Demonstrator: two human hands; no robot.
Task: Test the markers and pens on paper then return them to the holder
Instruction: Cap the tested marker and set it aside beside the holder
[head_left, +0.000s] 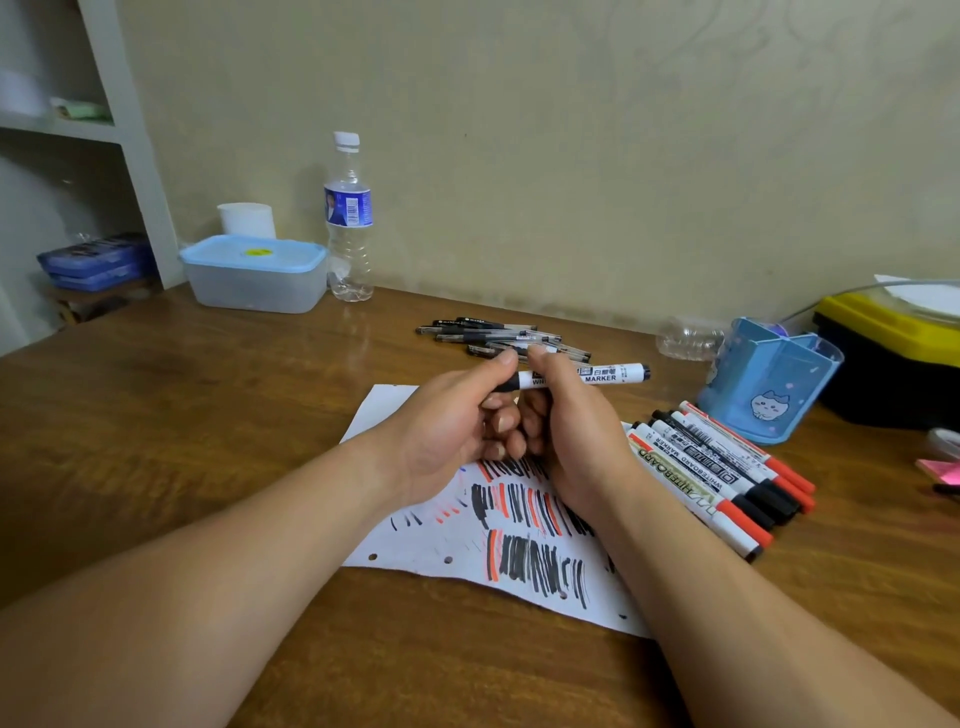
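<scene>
Both hands hold one white whiteboard marker (608, 375) level above the paper (519, 551). My left hand (457, 426) grips its black cap end, and my right hand (566, 431) grips the white barrel beside it. The paper lies on the wooden table and carries many black and red strokes. Several whiteboard markers (717, 473) with black or red caps lie in a row to the right of the paper. Several black pens (498, 335) lie in a loose pile beyond my hands. The blue holder (774, 384) with a cat picture stands at the right.
A water bottle (349, 218) and a lidded plastic box (254, 273) stand at the back left by the wall. A yellow and black case (893, 353) sits at the far right, with pink sticky notes (940, 470) in front of it. A crushed clear bottle (688, 340) lies behind the holder.
</scene>
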